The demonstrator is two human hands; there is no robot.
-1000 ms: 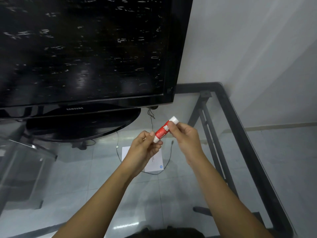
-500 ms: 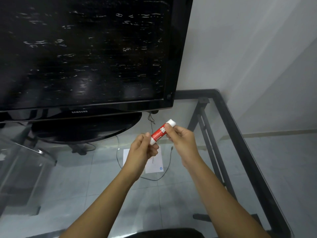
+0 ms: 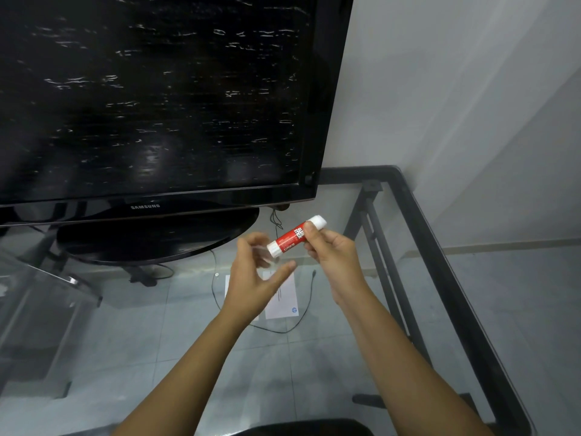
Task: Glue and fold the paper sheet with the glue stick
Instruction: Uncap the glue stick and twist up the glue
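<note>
My right hand (image 3: 333, 256) grips a red glue stick (image 3: 290, 236) with white ends, tilted up to the right above the glass table. My left hand (image 3: 251, 278) hovers just left of the stick's lower end with its fingers spread, blurred, and touching nothing that I can make out. A white paper sheet (image 3: 283, 298) lies flat on the glass beneath both hands, partly hidden by my left hand. Whether the cap is on the stick is unclear.
A large black television (image 3: 157, 99) on an oval stand (image 3: 151, 239) fills the back left. A thin black cable (image 3: 301, 316) loops around the paper. The glass table's black frame (image 3: 440, 262) runs along the right, with a white wall beyond.
My left hand has let go of the glue stick's lower end and opened. My right hand still holds the stick, which has tilted slightly flatter. The view has shifted a little.
</note>
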